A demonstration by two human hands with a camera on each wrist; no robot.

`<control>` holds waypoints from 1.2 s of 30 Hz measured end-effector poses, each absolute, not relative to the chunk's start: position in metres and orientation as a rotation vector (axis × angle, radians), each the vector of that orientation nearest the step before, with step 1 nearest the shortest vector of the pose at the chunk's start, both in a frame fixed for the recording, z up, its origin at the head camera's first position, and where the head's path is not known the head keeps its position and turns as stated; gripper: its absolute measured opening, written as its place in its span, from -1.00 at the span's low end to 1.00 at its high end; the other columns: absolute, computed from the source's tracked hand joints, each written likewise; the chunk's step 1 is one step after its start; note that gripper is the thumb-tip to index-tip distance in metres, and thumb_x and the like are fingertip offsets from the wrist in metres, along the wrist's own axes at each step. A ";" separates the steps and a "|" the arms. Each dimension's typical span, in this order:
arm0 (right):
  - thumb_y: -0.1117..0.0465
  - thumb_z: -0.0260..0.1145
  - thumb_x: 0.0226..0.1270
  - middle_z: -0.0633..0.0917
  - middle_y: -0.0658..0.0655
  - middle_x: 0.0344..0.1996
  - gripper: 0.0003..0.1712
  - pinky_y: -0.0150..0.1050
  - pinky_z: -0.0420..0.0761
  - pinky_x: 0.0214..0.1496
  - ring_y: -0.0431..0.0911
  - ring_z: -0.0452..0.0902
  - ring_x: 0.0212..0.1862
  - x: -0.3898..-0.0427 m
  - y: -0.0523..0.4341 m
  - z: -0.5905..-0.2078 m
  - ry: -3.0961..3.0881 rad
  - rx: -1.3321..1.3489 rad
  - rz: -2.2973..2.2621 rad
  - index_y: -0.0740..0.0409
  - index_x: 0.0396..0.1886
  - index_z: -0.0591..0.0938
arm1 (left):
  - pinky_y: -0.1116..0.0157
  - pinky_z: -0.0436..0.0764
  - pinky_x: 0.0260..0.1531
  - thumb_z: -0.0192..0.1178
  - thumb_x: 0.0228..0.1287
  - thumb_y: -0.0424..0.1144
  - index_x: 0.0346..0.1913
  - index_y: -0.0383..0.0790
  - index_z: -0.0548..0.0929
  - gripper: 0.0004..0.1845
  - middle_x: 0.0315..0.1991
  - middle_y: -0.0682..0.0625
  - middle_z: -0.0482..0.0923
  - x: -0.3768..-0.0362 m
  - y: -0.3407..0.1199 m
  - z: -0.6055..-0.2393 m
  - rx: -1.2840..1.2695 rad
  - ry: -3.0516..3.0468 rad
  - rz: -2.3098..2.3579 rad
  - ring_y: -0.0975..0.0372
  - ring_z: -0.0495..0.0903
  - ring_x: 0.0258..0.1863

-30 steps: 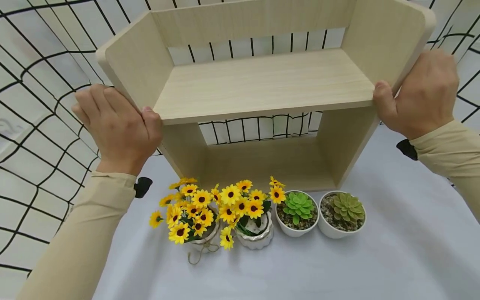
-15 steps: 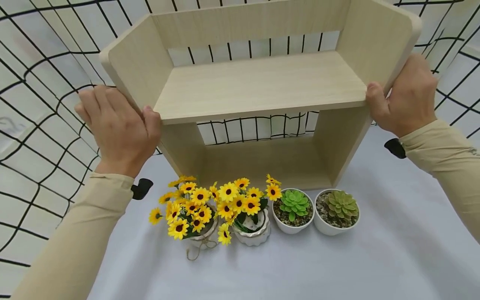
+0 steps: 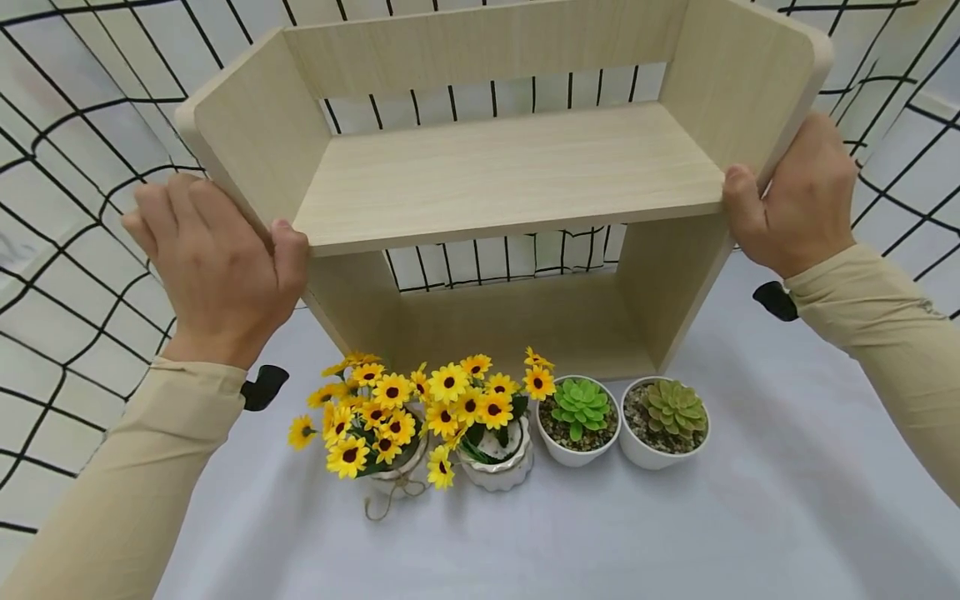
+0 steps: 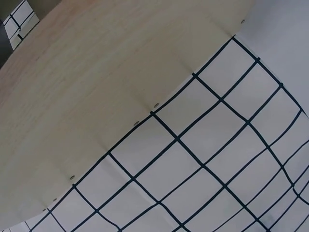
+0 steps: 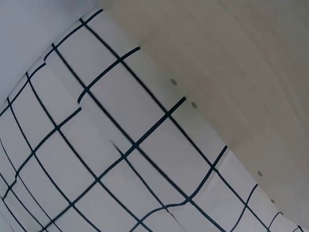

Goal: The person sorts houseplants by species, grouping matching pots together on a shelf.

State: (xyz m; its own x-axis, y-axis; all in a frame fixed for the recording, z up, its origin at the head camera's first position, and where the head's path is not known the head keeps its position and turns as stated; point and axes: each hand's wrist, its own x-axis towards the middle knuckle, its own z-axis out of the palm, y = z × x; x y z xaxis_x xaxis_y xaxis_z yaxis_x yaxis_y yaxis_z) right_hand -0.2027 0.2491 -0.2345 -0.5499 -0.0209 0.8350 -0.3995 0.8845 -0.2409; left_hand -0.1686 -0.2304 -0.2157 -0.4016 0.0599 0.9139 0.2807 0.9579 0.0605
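A two-tier pale wooden shelf unit (image 3: 510, 175) stands on the white cloth, between my hands. My left hand (image 3: 217, 267) grips the front edge of its left side panel, thumb at the end of the middle board and fingers round the outside. On the opposite side my right hand (image 3: 802, 200) holds the right panel's edge in the same way. The left panel's outer face (image 4: 120, 96) fills much of the left wrist view; the right panel's outer face (image 5: 231, 72) shows small round screw heads or holes in the right wrist view. Neither hand appears in the wrist views.
In front of the shelf stand two white pots of yellow artificial flowers (image 3: 360, 425) (image 3: 468, 404), a bright green succulent (image 3: 581, 408) and a duller green succulent (image 3: 673, 408). Black wire grid (image 3: 67, 275) runs behind and beside the shelf. White cloth (image 3: 480, 550) covers the table.
The shelf, hands and pots have all slid slightly left in the head view, the right hand most. Both hands keep their hold, and the pots stay in the same row.
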 end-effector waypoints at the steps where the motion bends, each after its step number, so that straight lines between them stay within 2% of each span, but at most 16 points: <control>1: -0.09 -0.08 0.32 0.61 0.55 0.05 -0.23 0.42 0.62 0.09 0.43 0.61 0.01 -0.201 0.248 -0.235 -2.117 0.288 0.539 0.43 0.26 0.47 | -0.17 -0.06 -0.01 -0.23 0.26 -0.04 -0.16 -0.62 0.38 -0.44 -0.18 -0.53 0.32 -0.168 -0.231 -0.215 -0.243 -1.975 -0.246 -0.31 0.16 -0.04; 2: -0.08 -0.06 0.33 0.61 0.54 0.04 -0.25 0.24 0.70 0.10 0.39 0.62 0.00 -0.200 0.246 -0.237 -2.122 0.265 0.579 0.42 0.27 0.47 | -0.16 -0.05 -0.01 -0.22 0.25 -0.04 -0.16 -0.61 0.39 -0.45 -0.18 -0.52 0.33 -0.168 -0.231 -0.215 -0.243 -1.973 -0.251 -0.31 0.17 -0.05; 4: -0.05 -0.02 0.33 0.65 0.45 -0.02 -0.32 -0.16 0.70 0.06 0.11 0.65 -0.07 -0.196 0.243 -0.241 -2.117 0.210 0.683 0.39 0.20 0.51 | -0.12 -0.05 0.00 -0.18 0.25 -0.03 -0.14 -0.58 0.39 -0.46 -0.18 -0.50 0.34 -0.168 -0.232 -0.214 -0.241 -1.984 -0.266 -0.30 0.18 -0.05; 6: -0.06 0.02 0.31 0.67 0.15 -0.17 -0.53 -0.46 0.48 -0.05 -0.21 0.56 -0.16 -0.191 0.241 -0.246 -2.076 0.141 0.812 0.14 0.01 0.57 | -0.09 -0.03 0.02 -0.14 0.28 -0.02 -0.10 -0.55 0.40 -0.47 -0.16 -0.48 0.36 -0.167 -0.232 -0.213 -0.235 -2.010 -0.282 -0.28 0.21 -0.03; 8: -0.06 0.06 0.31 0.59 -0.16 -0.28 -0.77 -0.56 0.24 -0.15 -0.43 0.41 -0.23 -0.185 0.243 -0.253 -2.013 0.109 0.929 -0.15 -0.13 0.50 | -0.09 -0.01 0.06 -0.11 0.31 0.01 -0.05 -0.52 0.39 -0.46 -0.12 -0.46 0.37 -0.167 -0.232 -0.213 -0.228 -2.046 -0.292 -0.26 0.22 0.00; 9: -0.05 0.07 0.31 0.52 -0.29 -0.31 -0.86 -0.53 0.25 -0.16 -0.50 0.34 -0.27 -0.181 0.244 -0.257 -1.987 0.108 0.977 -0.27 -0.16 0.44 | -0.09 -0.01 0.08 -0.10 0.32 0.02 -0.03 -0.51 0.39 -0.45 -0.11 -0.46 0.37 -0.168 -0.231 -0.212 -0.224 -2.060 -0.294 -0.25 0.22 0.00; 11: -0.02 0.09 0.32 0.42 -0.44 -0.36 -0.88 -0.50 0.27 -0.19 -0.50 0.34 -0.32 -0.172 0.247 -0.266 -1.959 0.134 1.046 -0.40 -0.22 0.35 | -0.11 0.01 0.09 -0.10 0.34 0.04 0.01 -0.51 0.38 -0.43 -0.08 -0.46 0.38 -0.169 -0.230 -0.212 -0.221 -2.077 -0.284 -0.25 0.22 0.02; 13: 0.04 0.10 0.36 0.44 -0.47 -0.39 -0.98 -0.51 0.30 -0.24 -0.50 0.36 -0.37 -0.162 0.249 -0.277 -1.977 0.192 1.073 -0.22 -0.29 0.46 | -0.13 0.00 0.08 -0.14 0.36 0.04 0.03 -0.53 0.38 -0.41 -0.07 -0.48 0.37 -0.169 -0.230 -0.212 -0.217 -2.087 -0.266 -0.26 0.22 0.02; 15: 0.12 0.12 0.37 0.48 -0.47 -0.40 -0.86 -0.55 0.31 -0.29 -0.50 0.37 -0.39 -0.151 0.250 -0.288 -2.030 0.279 1.077 0.04 -0.32 0.56 | -0.13 -0.01 0.06 -0.18 0.36 0.04 0.04 -0.55 0.36 -0.40 -0.06 -0.49 0.36 -0.168 -0.231 -0.212 -0.215 -2.092 -0.240 -0.27 0.22 0.02; 18: 0.26 0.14 0.36 0.55 -0.42 -0.35 -0.76 -0.62 0.39 -0.23 -0.48 0.44 -0.34 -0.135 0.253 -0.304 -2.111 0.449 1.126 0.41 -0.21 0.58 | -0.14 -0.02 0.04 -0.22 0.36 0.04 0.05 -0.56 0.35 -0.39 -0.06 -0.51 0.36 -0.167 -0.234 -0.210 -0.214 -2.102 -0.211 -0.28 0.21 0.03; 22: 0.46 0.21 0.29 0.59 -0.25 -0.23 -0.79 -0.63 0.48 -0.08 -0.38 0.51 -0.21 -0.116 0.257 -0.325 -2.206 0.680 1.244 0.45 -0.09 0.56 | -0.14 -0.01 0.03 -0.22 0.33 0.03 0.01 -0.55 0.34 -0.41 -0.07 -0.51 0.35 -0.165 -0.240 -0.208 -0.230 -2.105 -0.195 -0.29 0.21 0.01; 26: 0.60 0.30 0.11 0.60 -0.19 -0.11 -0.58 -0.59 0.51 0.02 -0.33 0.53 -0.12 -0.103 0.258 -0.346 -2.276 0.842 1.320 0.38 0.00 0.54 | -0.16 0.01 0.05 -0.22 0.31 0.02 -0.02 -0.55 0.33 -0.42 -0.07 -0.52 0.35 -0.162 -0.244 -0.207 -0.237 -2.117 -0.190 -0.30 0.20 0.00; 31: 0.58 0.45 -0.05 0.60 -0.18 0.04 -0.34 -0.53 0.50 0.08 -0.32 0.54 0.00 -0.095 0.259 -0.371 -2.345 0.926 1.411 0.34 0.14 0.51 | -0.18 0.05 0.04 -0.27 0.34 0.03 -0.01 -0.58 0.31 -0.40 -0.07 -0.53 0.34 -0.161 -0.245 -0.206 -0.254 -2.138 -0.152 -0.30 0.18 -0.02; 36: 0.59 0.50 -0.13 0.58 -0.12 0.17 -0.13 -0.49 0.48 0.19 -0.26 0.52 0.14 -0.090 0.260 -0.386 -2.359 0.893 1.647 0.44 0.29 0.42 | -0.17 0.07 0.02 -0.29 0.36 0.01 0.00 -0.60 0.29 -0.40 -0.03 -0.53 0.31 -0.161 -0.240 -0.205 -0.274 -2.174 -0.154 -0.29 0.17 0.00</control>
